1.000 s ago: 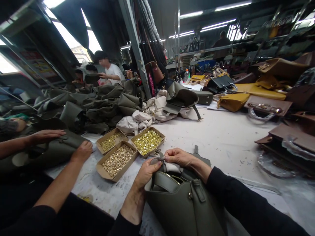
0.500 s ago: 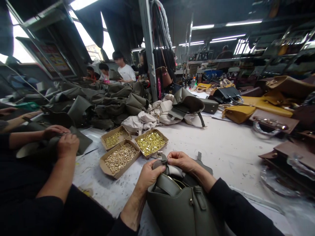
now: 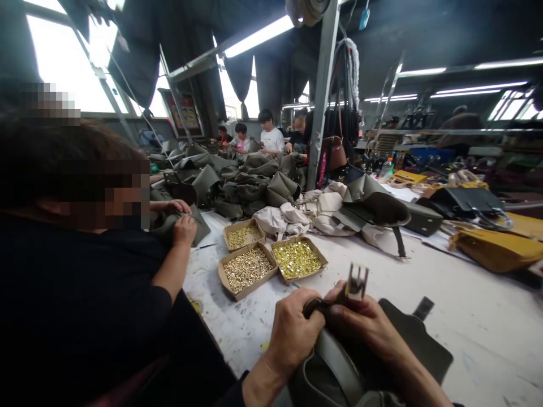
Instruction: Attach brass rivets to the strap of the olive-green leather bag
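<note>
Low in the frame's centre, both hands have lifted the olive handbag (image 3: pixel 339 362) nearer than a second ago, left hand (image 3: pixel 292 333) clenched on its strap, right hand (image 3: pixel 369 322) gripping a metal buckle (image 3: pixel 356 281), above the bench (image 3: pixel 466 322).

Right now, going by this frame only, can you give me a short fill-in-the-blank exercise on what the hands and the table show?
1. The left hand and right hand both grip an olive ____.
2. A metal buckle sticks up above the ____ hand.
3. On the white table stand ____ cardboard trays of small metal fittings.
4. The yellow bag lies on the table to the person's ____.

Missing words: bag; right; three; right
</note>
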The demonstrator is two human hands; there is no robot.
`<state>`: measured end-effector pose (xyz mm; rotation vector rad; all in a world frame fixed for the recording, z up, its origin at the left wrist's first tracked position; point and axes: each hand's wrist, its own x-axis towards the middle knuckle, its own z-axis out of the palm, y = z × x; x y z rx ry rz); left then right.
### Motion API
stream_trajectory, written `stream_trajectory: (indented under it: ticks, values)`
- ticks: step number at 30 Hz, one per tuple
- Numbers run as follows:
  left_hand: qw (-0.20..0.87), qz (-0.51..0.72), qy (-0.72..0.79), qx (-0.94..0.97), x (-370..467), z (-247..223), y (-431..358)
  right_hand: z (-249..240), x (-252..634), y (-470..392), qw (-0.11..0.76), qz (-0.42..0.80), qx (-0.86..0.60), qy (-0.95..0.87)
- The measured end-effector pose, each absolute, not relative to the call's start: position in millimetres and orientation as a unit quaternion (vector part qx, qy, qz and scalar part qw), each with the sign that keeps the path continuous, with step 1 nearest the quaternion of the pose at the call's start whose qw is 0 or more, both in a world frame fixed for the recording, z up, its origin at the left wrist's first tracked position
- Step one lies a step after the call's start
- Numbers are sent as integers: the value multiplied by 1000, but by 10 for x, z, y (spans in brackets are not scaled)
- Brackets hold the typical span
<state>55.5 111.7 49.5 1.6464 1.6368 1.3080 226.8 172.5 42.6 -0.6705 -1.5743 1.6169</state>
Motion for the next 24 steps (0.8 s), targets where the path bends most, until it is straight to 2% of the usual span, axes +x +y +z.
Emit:
stream_trajectory:
  ticks: [5,11,15,20,22,24]
  values:
    - [122,559,493,655,455,171,1022,561,2237,1526,386,406,-206,-802]
    - [51,622,401,670,334,-24,899,700,2156,1257,341,252,-179,-888]
    - [39,626,379,681,290,-38,910,775,2111,1227,346,263,-189,-881]
    - [19,621,348,702,272,-40,923,896,2238,1214,326,392,-237,-827]
    - [27,617,339,710,281,-36,905,1021,2411,1207,327,386,-287,-813]
    - [42,608,341,715,299,-32,887,1210,2599,1254,358,325,-317,-816]
